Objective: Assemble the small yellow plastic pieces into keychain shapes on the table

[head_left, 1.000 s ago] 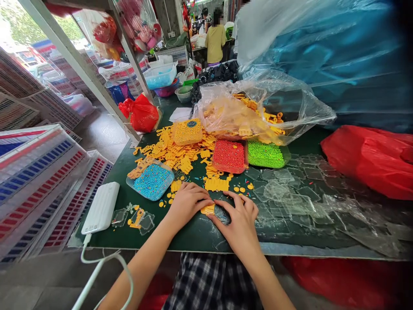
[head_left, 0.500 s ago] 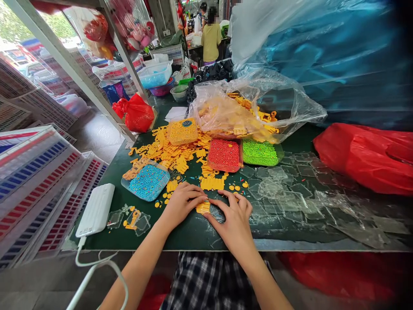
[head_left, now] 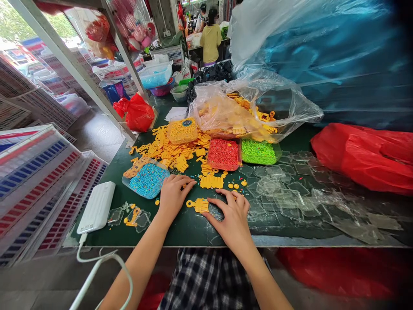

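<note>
A flat yellow plastic piece (head_left: 201,205) with a ring at its left end lies on the dark green table. My right hand (head_left: 232,209) has thumb and forefinger on the right edge of that piece, one at each corner. Left of the piece, my left hand (head_left: 176,192) is off it, beside the tray of blue beads (head_left: 147,180); its thumb and forefinger are close together, and anything between them is too small to make out. Beyond the hands lie a row of yellow pieces (head_left: 211,181) and a few round yellow bits (head_left: 236,186).
Trays of red beads (head_left: 223,154), green beads (head_left: 260,150) and yellow beads (head_left: 182,131) stand behind, near a yellow heap (head_left: 161,148) and a clear bag (head_left: 226,112). Clear plastic squares (head_left: 277,189) cover the right side. A white power bank (head_left: 96,207) lies left.
My left hand has moved left and away from the yellow piece, toward the blue beads, uncovering the ring end. My right hand has stayed nearly in place at the piece.
</note>
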